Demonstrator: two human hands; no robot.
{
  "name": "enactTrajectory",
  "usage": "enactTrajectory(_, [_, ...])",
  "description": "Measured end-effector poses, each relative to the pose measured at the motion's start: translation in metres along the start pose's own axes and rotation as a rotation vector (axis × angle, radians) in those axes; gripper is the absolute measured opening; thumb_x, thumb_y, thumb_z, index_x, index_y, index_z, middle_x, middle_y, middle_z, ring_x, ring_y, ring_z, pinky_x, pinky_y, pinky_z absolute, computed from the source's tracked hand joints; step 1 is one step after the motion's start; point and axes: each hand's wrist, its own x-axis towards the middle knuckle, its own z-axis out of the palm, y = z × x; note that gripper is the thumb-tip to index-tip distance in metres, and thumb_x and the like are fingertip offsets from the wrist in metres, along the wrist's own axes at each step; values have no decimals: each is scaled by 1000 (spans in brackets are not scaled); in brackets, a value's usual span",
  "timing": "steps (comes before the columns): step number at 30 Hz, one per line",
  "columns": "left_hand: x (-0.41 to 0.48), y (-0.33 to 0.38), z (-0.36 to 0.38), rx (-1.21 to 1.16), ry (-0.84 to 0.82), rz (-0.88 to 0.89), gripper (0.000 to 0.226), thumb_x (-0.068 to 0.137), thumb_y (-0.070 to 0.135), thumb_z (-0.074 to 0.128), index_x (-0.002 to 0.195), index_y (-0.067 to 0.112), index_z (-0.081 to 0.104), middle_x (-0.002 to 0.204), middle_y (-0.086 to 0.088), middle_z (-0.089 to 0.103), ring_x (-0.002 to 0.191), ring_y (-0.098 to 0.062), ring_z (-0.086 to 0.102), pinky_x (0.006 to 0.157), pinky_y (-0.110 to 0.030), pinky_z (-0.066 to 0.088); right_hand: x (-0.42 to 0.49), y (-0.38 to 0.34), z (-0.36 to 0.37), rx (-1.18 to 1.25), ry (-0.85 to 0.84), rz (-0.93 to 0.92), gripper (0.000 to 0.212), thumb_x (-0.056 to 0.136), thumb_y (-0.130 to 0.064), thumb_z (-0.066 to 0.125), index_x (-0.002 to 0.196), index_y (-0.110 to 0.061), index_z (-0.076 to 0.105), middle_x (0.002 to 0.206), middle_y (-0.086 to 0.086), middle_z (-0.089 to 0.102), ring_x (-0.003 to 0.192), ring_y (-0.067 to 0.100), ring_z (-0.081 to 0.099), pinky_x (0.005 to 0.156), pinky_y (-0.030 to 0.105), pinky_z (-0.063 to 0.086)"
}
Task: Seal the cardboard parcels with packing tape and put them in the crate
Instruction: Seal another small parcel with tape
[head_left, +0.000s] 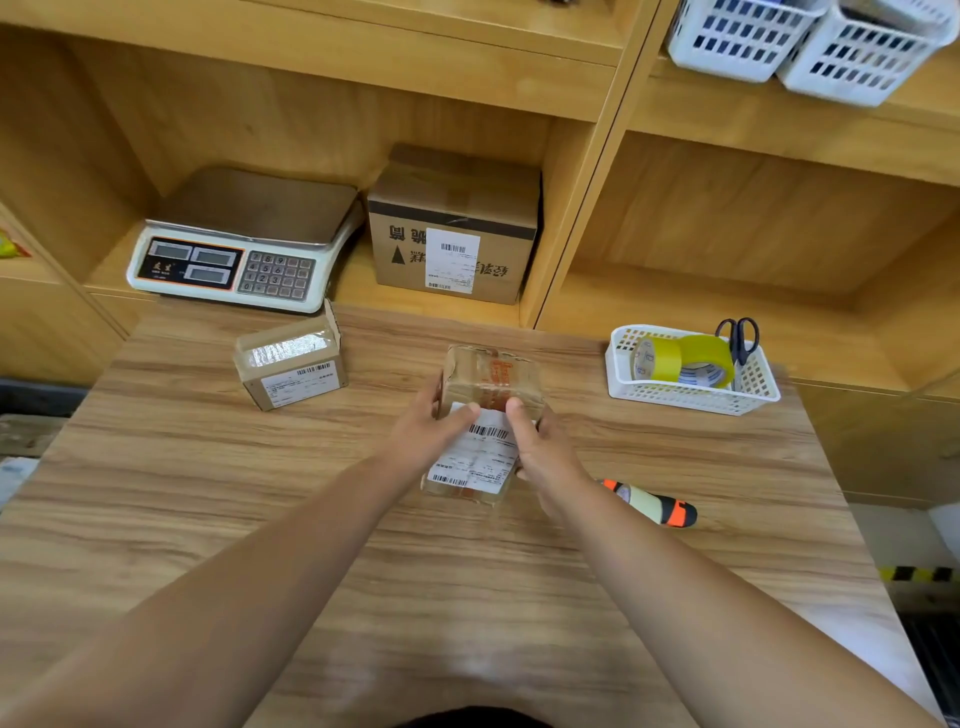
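At the middle of the table (260, 493), the left hand (423, 436) and right hand (545, 457) grip the labelled parcel (491, 379) by its sides. Its long axis runs from the near edge to the far edge. A knife (660, 506) lies just right of it, and a second parcel (293, 371) sits far-left.

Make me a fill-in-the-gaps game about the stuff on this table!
The left hand and right hand hold one parcel with a white ____ on it.
The tape rolls in the basket are ____.
Standing in that basket too is a pair of ____.
The scale sits on the ____, not the table.
Missing words: label, yellow, scissors, shelf.
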Motion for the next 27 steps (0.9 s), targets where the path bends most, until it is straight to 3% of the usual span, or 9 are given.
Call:
enactTrajectory(3, [1,2,-3,-20,10,-18,78,87,43,62,149,37,16,121,3,55,102,-17,62,81,-32,53,0,1,-2,-32,-9,-36,48,93,-50,50,135,-29,39,102,-14,61,89,0,59,63,19,45])
enactTrajectory(8, [2,-1,-8,-53,38,1,77,87,38,64,149,34,20,113,8,58,92,-9,62,77,-30,54,0,4,-4,-73,-41,-110,44,95,-41,51,135,-24,44,107,-12,64,89,-4,61,60,8,47])
enactTrajectory(12, [2,-4,-12,-130,-17,13,80,87,26,66,151,29,18,111,13,58,95,-2,60,65,-14,53,1,7,-4,-113,-77,-146,61,84,-59,57,138,-34,41,119,-9,63,107,6,62,83,25,53])
enactTrajectory(14, [2,-3,-13,-164,-68,32,81,84,19,68,150,27,20,119,12,54,104,-2,57,68,-12,52,-1,3,-6,-96,-85,-136,61,81,-66,55,135,-40,41,116,-16,61,105,3,60,81,27,50])
enactTrajectory(18, [5,-2,-11,-178,-66,32,73,87,24,65,147,23,23,140,1,44,123,-15,48,86,-19,46,0,0,-7,-33,-61,-98,39,94,-52,42,132,-42,43,112,-25,57,103,-4,55,90,32,46])
enactTrajectory(24, [6,0,-7,-185,21,10,59,90,21,64,138,22,30,130,2,50,107,-6,55,74,-15,45,4,2,-5,-4,-47,-86,42,94,-37,53,135,-39,43,126,-8,59,111,6,56,102,38,45])
enactTrajectory(27, [7,0,-8,-174,32,-3,57,90,20,64,136,21,31,127,1,52,104,-6,56,76,-17,46,5,4,-5,-23,-45,-75,43,92,-38,56,133,-41,44,125,-9,60,114,8,56,106,42,42])
